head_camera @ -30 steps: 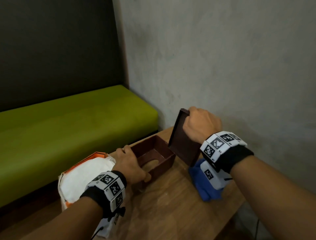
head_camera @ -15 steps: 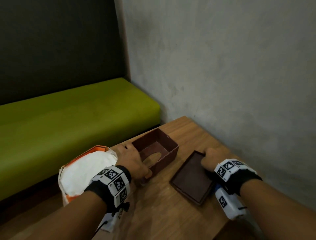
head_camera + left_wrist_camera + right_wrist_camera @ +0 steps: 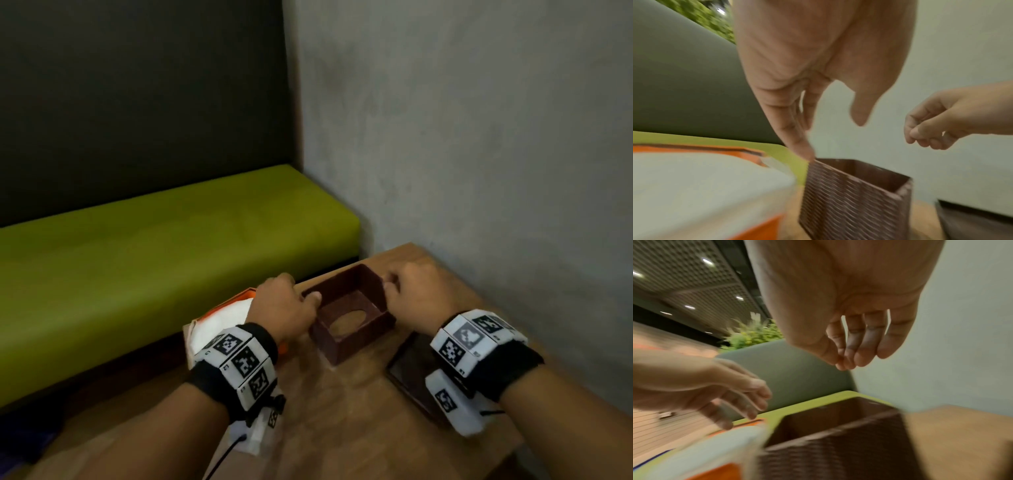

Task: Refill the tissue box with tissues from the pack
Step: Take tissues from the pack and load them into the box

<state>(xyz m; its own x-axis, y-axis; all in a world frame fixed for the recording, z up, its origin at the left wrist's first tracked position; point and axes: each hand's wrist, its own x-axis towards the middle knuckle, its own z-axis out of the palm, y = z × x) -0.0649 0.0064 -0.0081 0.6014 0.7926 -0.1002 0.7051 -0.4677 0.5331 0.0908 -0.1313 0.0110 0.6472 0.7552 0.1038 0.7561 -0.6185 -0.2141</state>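
The brown tissue box [image 3: 356, 337] stands open-topped on the wooden table [image 3: 342, 411], an oval slot showing in its bottom. My left hand [image 3: 301, 293] is at its left rim; in the left wrist view its straight fingers [image 3: 803, 149] touch the box [image 3: 851, 198] at a top corner, thumb apart. My right hand [image 3: 394, 284] hovers over the box's right wall, fingers [image 3: 851, 356] loosely curled and holding nothing. The white and orange tissue pack [image 3: 222, 318] lies left of the box. The box's flat brown lid [image 3: 409, 375] lies on the table under my right wrist.
A green bench seat [image 3: 154, 257] with a dark backrest runs behind and left of the table. A grey wall [image 3: 479, 154] stands close along the table's right and far side. The table's right edge [image 3: 513, 442] is near my right forearm.
My right hand laid the lid flat on the table at the right, let go of it, and moved up to the box's right side. My left hand stayed at the box's left rim.
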